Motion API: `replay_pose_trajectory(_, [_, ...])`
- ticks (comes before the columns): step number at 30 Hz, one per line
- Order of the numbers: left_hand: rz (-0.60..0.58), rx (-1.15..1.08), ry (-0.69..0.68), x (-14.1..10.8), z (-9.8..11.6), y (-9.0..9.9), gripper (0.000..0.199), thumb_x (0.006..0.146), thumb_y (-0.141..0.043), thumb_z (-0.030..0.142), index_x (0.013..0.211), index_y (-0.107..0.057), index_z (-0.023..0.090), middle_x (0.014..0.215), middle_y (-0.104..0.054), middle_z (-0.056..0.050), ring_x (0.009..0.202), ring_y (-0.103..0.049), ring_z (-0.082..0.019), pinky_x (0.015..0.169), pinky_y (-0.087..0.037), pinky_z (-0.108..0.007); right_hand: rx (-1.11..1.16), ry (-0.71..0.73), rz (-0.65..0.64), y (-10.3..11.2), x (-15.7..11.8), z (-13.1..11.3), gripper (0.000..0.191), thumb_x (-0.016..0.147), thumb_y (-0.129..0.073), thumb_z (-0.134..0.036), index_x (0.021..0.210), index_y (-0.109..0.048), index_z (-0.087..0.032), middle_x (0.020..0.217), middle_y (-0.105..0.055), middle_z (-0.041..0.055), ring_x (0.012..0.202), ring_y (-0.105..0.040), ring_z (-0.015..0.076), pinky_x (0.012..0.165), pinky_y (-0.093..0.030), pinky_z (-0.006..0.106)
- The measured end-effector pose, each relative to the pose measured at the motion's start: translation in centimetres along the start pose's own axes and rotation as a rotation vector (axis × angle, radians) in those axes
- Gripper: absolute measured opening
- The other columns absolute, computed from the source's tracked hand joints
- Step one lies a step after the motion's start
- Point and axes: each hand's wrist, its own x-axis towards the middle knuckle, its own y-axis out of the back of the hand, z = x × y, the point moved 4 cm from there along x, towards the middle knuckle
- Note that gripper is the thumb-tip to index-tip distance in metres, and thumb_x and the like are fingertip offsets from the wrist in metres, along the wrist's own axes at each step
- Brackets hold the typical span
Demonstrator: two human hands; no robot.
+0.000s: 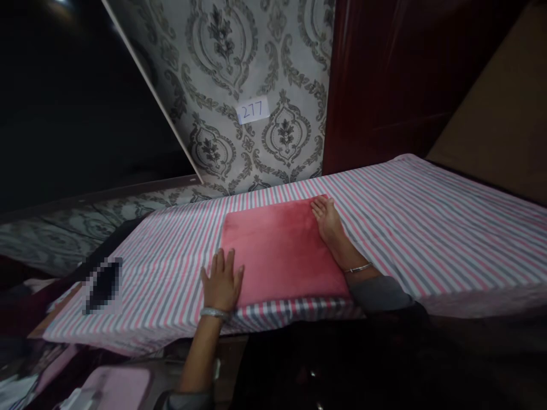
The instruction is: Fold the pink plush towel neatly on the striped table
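Observation:
A pink, soft-looking rectangular cloth or cushion (277, 250) lies flat on a table covered with a striped cloth (427, 228). At its lower left edge, my left hand (221, 285) rests with fingers spread, partly on the pink piece and partly on the stripes. My right hand (327, 219) lies at the upper right corner, its fingers stretched out over the pink surface. Neither hand grips anything. Each wrist wears a silvery bracelet.
A large dark screen (85, 102) stands at the left. Behind the table are patterned wallpaper with a paper label (253, 110) reading 277 and a dark red panel (376, 74). A pixelated dark object (102, 286) lies on the table's left part.

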Motion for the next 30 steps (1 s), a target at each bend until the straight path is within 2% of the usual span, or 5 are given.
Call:
replay_pose_trajectory(5, [0.166, -0.018, 0.027, -0.6, 1.2, 2.2, 0.056, 0.097, -0.031, 0.038, 0.145, -0.041, 0.009, 0.156, -0.031, -0.022, 0.147, -0.021, -0.035, 0.113, -0.022, -0.065, 0.014, -0.105, -0.019, -0.2, -0.4, -2.3, 0.072, 0.098, 0.006, -0.049, 0.15, -0.028, -0.012, 0.152, -0.039, 0.0197, 0.135, -0.046, 0.0221, 0.108, -0.041, 0.044])
replay_pose_trajectory(10, [0.273, -0.193, -0.406, -2.0, 12.1, 4.2, 0.052, 0.096, -0.036, 0.028, 0.144, -0.042, 0.011, 0.153, -0.039, -0.018, 0.145, -0.028, -0.031, 0.116, -0.021, -0.061, 0.326, -0.136, 0.042, 0.3, -1.9, -4.1, 0.061, 0.098, -0.016, -0.059, 0.136, -0.047, -0.021, 0.143, -0.051, 0.0128, 0.127, -0.054, 0.0203, 0.108, -0.041, 0.043])
replay_pose_trajectory(16, [0.188, -0.168, -0.597, -2.9, 21.2, 0.5, 0.058, 0.097, -0.038, 0.043, 0.146, -0.041, 0.012, 0.153, -0.038, -0.019, 0.144, -0.031, -0.032, 0.113, -0.026, -0.062, 0.431, -0.198, 0.12, 1.2, -4.2, -2.2, 0.043, 0.101, -0.023, -0.045, 0.109, -0.059, -0.023, 0.132, -0.061, 0.008, 0.118, -0.061, 0.0157, 0.111, -0.039, 0.039])
replay_pose_trajectory(22, [0.267, -0.151, -0.573, -3.6, 17.6, -1.2, 0.063, 0.093, -0.047, 0.049, 0.149, -0.038, 0.02, 0.155, -0.035, -0.018, 0.144, -0.03, -0.033, 0.114, -0.027, -0.059, 0.429, -0.108, 0.052, 1.9, -4.3, -1.3, 0.042, 0.1, -0.028, -0.05, 0.108, -0.06, -0.024, 0.131, -0.062, 0.0079, 0.117, -0.062, 0.017, 0.11, -0.04, 0.042])
replay_pose_trajectory(30, [0.4, -0.124, -0.281, -4.7, 5.1, -1.5, 0.063, 0.094, -0.042, 0.05, 0.144, -0.045, 0.011, 0.151, -0.039, -0.022, 0.144, -0.028, -0.036, 0.115, -0.022, -0.057, 0.376, -0.051, -0.011, 2.1, -4.2, -0.8, 0.049, 0.096, -0.031, -0.061, 0.114, -0.06, -0.025, 0.136, -0.058, 0.0085, 0.125, -0.056, 0.0205, 0.111, -0.038, 0.045])
